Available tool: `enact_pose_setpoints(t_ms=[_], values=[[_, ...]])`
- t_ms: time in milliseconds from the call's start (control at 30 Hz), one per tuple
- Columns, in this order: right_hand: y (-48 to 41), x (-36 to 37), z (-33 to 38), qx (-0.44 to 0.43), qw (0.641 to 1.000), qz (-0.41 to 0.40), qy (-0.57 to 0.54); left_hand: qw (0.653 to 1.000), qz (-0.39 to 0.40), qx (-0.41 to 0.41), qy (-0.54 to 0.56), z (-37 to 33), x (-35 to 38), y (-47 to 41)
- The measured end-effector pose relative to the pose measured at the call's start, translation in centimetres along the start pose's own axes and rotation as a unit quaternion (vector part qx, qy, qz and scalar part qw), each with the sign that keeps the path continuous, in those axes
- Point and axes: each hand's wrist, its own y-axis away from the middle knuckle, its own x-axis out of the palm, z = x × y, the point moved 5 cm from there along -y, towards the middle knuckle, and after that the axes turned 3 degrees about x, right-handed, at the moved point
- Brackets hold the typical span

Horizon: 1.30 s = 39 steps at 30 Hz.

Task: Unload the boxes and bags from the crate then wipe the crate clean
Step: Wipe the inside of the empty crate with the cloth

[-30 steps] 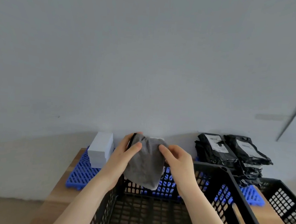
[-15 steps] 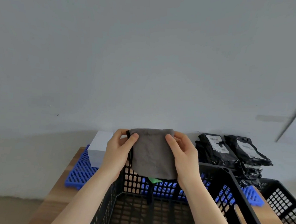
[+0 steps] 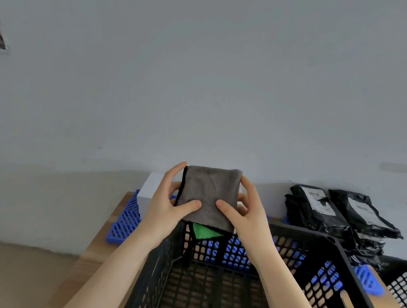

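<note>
I pinch the folded cloth (image 3: 209,197) at its side edges with my left hand (image 3: 168,204) and right hand (image 3: 246,211) above the crate's (image 3: 307,234) far wall; it looks soft, light and floppy, best gripped bunched in one palm.

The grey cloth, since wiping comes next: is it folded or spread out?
Folded. The grey cloth is a compact rectangle pinched between left hand and right hand, green layer showing below.
</note>
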Motion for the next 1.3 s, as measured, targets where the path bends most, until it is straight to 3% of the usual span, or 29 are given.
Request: enact_pose_setpoints(t_ms=[133, 367, 533, 700, 900, 1067, 1300], values=[[0.0, 3.1, -1.1, 0.026, 0.996, 0.076, -0.023, 0.999, -0.042, 0.013, -0.003, 0.5, -3.2, 0.4], [-0.9, 8.7, -2.5, 0.002, 1.000, 0.010, 0.012, 0.998, -0.026, 0.015, -0.047, 2.9, -9.6, 0.3], [-2.2, 16.6, -3.4, 0.000, 0.987, 0.045, 0.151, 0.999, 0.006, -0.026, -0.030, 5.7, -16.0, -0.8], [-3.1, 24.2, -6.2, 0.072, 0.982, 0.063, 0.164, 0.994, 0.065, -0.069, -0.055, 9.2, -23.0, -1.4], [-0.5, 31.1, -14.7, 0.190, 0.958, 0.009, 0.216, 0.976, 0.095, -0.143, -0.136, 16.8, -28.5, 1.4], [2.0, 33.2, -23.0, 0.272, 0.937, 0.009, 0.218, 0.954, 0.083, -0.177, -0.227, 24.7, -29.9, 4.8], [5.0, 34.2, -31.0, 0.325, 0.895, 0.043, 0.303, 0.912, 0.163, -0.255, -0.277, 34.6, -28.5, 9.0]])
